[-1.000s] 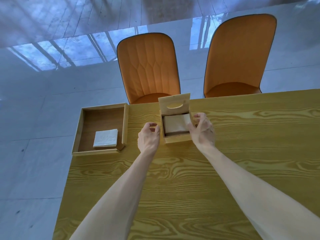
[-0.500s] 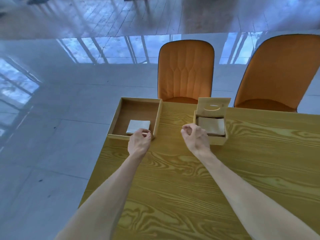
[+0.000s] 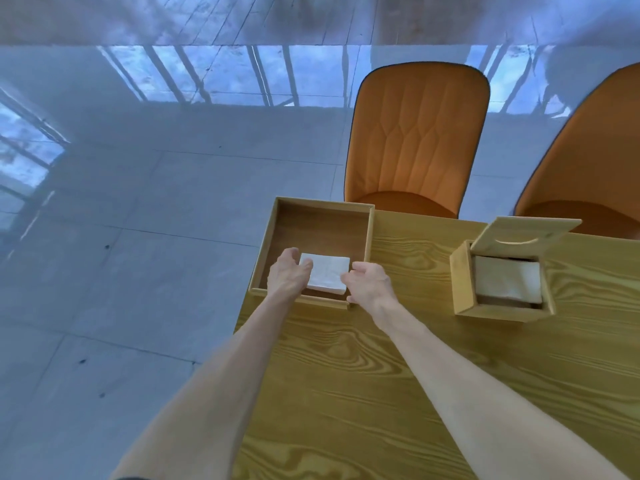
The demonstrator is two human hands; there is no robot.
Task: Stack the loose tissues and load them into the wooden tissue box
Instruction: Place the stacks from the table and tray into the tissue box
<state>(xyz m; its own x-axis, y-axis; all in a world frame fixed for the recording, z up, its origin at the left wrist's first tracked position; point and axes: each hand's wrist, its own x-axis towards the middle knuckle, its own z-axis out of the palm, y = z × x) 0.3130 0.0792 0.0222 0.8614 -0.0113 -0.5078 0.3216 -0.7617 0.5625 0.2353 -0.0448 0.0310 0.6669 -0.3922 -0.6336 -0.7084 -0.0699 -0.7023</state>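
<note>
1. Two hands reach into the shallow wooden tray [image 3: 367, 244] at the table's [image 3: 398, 393] 11 o'clock corner.
2. Your left hand [image 3: 288, 273] sits at the 9 o'clock edge of the white tissue stack [image 3: 329, 277], fingers spread wide and touching it, not yet closed on it.
3. Your right hand [image 3: 369, 284] sits at the stack's 3 o'clock edge, fingers loosely curled and open, holding nothing.
4. The stack lies flat on the tray floor, near the 6 o'clock wall.
5. The wooden tissue box [image 3: 498, 308] stands at 3 o'clock from the tray, well apart, its lid [image 3: 526, 233] tilted up, tissues [image 3: 507, 278] already inside.
6. Orange chairs [image 3: 417, 140] stand at 12 o'clock beyond the table.
</note>
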